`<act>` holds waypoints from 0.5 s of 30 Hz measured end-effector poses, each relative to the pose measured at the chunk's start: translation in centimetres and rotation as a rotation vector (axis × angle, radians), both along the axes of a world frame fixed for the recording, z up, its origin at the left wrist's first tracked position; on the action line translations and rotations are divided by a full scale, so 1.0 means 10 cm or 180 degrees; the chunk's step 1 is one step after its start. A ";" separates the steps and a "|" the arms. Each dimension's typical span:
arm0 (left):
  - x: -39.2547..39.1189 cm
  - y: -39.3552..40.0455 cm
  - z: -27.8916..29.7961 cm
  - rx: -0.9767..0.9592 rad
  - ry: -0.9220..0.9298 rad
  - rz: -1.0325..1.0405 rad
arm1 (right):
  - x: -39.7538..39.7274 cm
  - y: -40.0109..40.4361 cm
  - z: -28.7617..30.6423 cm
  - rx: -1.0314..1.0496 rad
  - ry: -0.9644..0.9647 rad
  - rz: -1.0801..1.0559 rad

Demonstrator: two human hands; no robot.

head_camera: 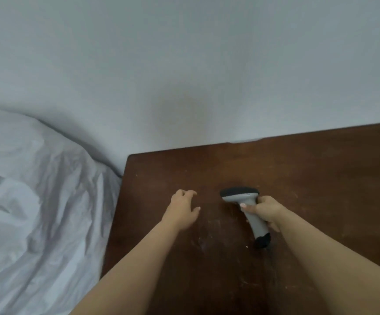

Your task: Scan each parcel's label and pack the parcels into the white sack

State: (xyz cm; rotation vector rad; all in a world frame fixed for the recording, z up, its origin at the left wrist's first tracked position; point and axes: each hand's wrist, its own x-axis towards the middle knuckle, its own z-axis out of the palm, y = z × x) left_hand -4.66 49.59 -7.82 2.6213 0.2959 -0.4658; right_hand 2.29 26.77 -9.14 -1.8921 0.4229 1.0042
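Gripping a grey scanner (248, 208) by its handle, the right hand (267, 210) holds it over a scratched brown table (320, 178), dark head pointing away. The left hand (182, 209) hovers just beside it, fingers loosely curled, holding nothing. A crumpled white sack (32, 201) sits left of the table, against a pale wall (184, 64).

The brown table (298, 178) is bare in front of both hands and off to the right. The left hand (182, 210) and right hand (267, 210) have a gap between them. The scanner (245, 208) fills the right hand. Left of the left hand, past the table edge, sits the big white sack (36, 201).
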 end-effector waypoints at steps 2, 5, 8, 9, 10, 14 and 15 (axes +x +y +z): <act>-0.06 -0.01 -0.11 -0.0020 0.0119 0.0117 | -0.03 -0.01 -0.11 -0.0163 -0.0034 0.0064; -0.10 -0.02 -0.20 -0.0028 0.0234 0.0233 | -0.06 -0.05 -0.25 -0.0221 -0.0079 0.0133; -0.14 -0.03 -0.23 0.0008 0.0209 0.0250 | -0.07 -0.11 -0.37 -0.0516 -0.0286 0.0274; -0.15 -0.02 -0.23 0.0008 0.0224 0.0274 | -0.07 -0.12 -0.36 -0.0679 -0.0326 0.0311; -0.16 -0.01 -0.25 -0.0004 0.0208 0.0287 | -0.05 -0.14 -0.38 -0.0808 -0.0308 0.0347; -0.23 -0.01 -0.23 -0.0050 0.0192 0.0375 | 0.02 -0.15 -0.35 -0.1306 -0.0272 0.0605; -0.23 0.00 -0.21 -0.0052 0.0143 0.0407 | 0.05 -0.13 -0.34 -0.1398 -0.0325 0.0603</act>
